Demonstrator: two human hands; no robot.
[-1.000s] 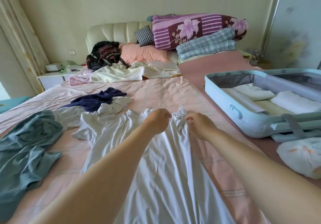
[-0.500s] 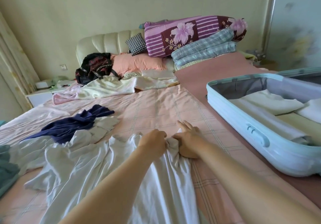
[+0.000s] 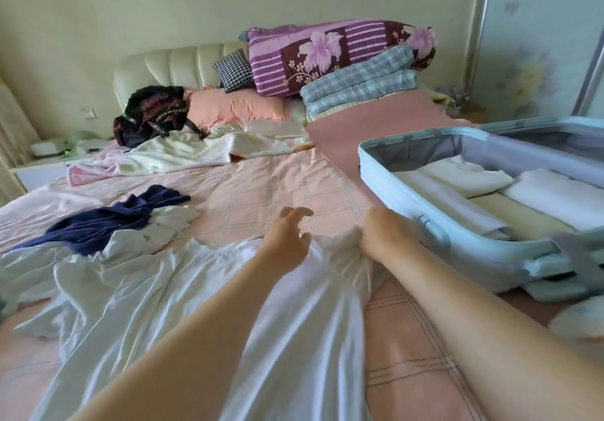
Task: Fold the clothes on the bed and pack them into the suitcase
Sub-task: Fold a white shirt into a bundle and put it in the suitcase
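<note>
White garment (image 3: pixel 183 316) lay spread and wrinkled on the bed (image 3: pixel 277 185), right in front of the person, with its far edge bunched up near the middle of the sheet. Right hand (image 3: pixel 384 239) gripped that bunched edge, fingers curled into the cloth. Left hand (image 3: pixel 287 240) was just beside it over the same garment, fingers (image 3: pixel 295 213) loosely spread and a bit bent, holding nothing. Both forearms reached out over the garment.

Left of it was a navy garment (image 3: pixel 108 218), crumpled on top of more white clothes (image 3: pixel 170 224).

On the right, a light blue suitcase (image 3: pixel 483 254) lay open on a dusty-pink cover (image 3: pixel 376 126), close to the right hand. Folded white and cream pieces (image 3: pixel 464 175) were already inside it.

Further back a cream blanket (image 3: pixel 183 155) sprawled across the bed. At the headboard (image 3: pixel 176 64) were a black bag (image 3: pixel 150 113), a peach pillow (image 3: pixel 235 106) and a checked cushion (image 3: pixel 233 69). A purple floral quilt (image 3: pixel 327 54) rested on a folded blue plaid blanket (image 3: pixel 359 87). A white nightstand (image 3: pixel 39 169) stood at far left.
</note>
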